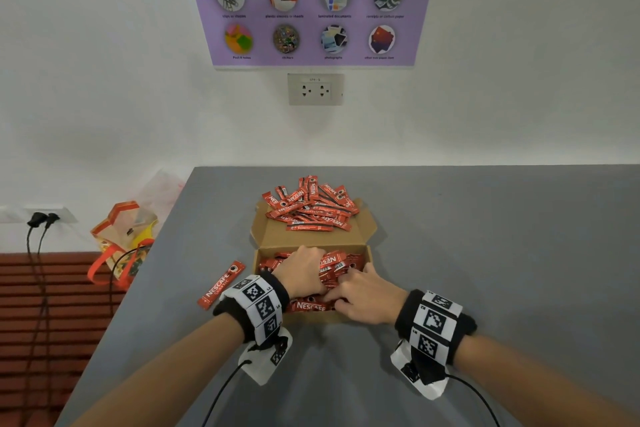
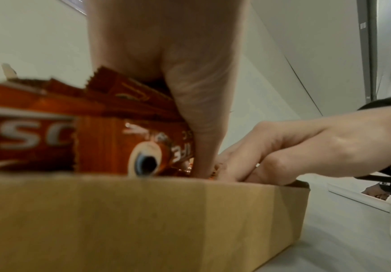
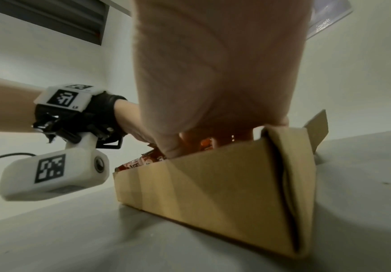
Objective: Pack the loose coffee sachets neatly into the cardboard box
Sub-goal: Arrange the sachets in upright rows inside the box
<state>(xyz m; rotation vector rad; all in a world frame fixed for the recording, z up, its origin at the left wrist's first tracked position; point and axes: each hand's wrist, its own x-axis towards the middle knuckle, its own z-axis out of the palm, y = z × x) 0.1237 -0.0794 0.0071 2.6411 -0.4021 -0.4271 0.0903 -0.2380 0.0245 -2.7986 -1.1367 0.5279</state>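
At the lower centre of the head view, both hands reach into the open brown cardboard box [image 1: 313, 240] on the grey tabletop [image 1: 485, 236], the left hand [image 1: 300, 270] curled over red coffee sachets [image 1: 332, 262] and the right hand [image 1: 369, 295] pinching some, with more red sachets heaped on the lid [image 1: 311, 210].

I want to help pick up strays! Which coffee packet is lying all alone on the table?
The single sachet left of the cardboard box, beside the left hand. The others are heaped on the lid or inside the box.
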